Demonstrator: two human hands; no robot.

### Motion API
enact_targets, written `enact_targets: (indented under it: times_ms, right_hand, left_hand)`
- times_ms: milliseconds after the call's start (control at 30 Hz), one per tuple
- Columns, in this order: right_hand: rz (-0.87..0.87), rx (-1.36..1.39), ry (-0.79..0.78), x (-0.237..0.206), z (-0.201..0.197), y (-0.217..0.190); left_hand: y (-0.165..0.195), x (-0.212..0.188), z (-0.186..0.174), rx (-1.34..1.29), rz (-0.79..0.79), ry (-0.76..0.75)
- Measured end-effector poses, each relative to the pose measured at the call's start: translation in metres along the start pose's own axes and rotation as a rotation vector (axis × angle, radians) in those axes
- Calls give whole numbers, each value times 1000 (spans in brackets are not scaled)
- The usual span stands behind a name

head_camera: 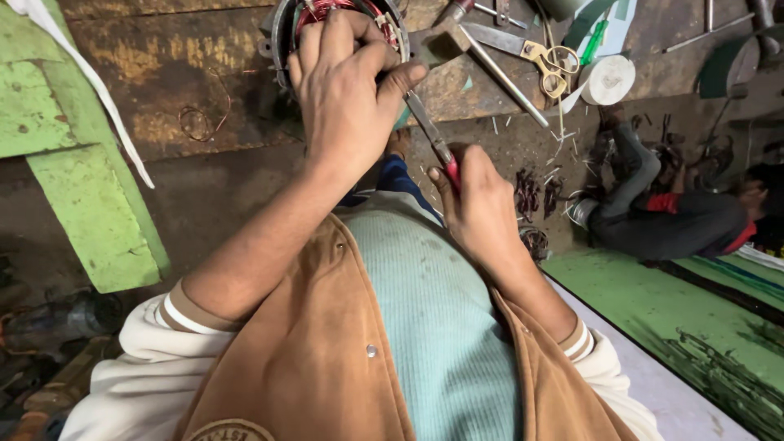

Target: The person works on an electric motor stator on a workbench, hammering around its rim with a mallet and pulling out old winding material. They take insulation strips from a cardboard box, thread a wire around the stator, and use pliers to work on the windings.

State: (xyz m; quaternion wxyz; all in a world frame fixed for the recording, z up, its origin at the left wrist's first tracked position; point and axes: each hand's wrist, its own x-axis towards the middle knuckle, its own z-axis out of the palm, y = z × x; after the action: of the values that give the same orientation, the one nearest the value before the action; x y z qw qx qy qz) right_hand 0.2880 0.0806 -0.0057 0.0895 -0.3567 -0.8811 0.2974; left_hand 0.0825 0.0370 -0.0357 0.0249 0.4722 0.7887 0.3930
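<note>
Here, line by line:

Left hand: the left hand (347, 90) lies over the round motor stator (282, 37) at the far edge of the tabletop (163, 73); its fingers (331, 41) curl over the rim and press against the copper windings (327, 8), seemingly to hold the housing steady while the tool works.

Right hand: the right hand (482, 204) sits nearer the body, fingers closed around the red handle of a slim tool (429, 131), thumb pinching it, so the shaft angles up toward the stator.

Tool tip: hidden beneath the left thumb; I cannot tell what it touches.

Stator: propped at the far edge of the rusty tabletop, opening facing the person, so the coils are reachable.

Loose tools: scissors (531, 53) with yellow handles and a roll of white tape (608, 79) lie toward the tabletop's right edge, within arm's reach.

Wire scrap: a thin loop of wire (196, 122) rests on the left part.

Other person: a person (678, 216) lies on the floor at right.
</note>
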Motion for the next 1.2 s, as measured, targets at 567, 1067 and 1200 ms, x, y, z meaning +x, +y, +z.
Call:
enact_targets:
  times_ms: [567,1067,1200]
  right_hand:
    - [-92,163,-63,-3,6,31]
    - [69,135,-227,-8,-1,39]
    - [76,82,-74,-5,2,10]
  left_hand:
    - [0,-5,5,-77,7,6]
    - [1,1,-2,-47,-19,6]
    - [0,2,-5,-27,-6,3]
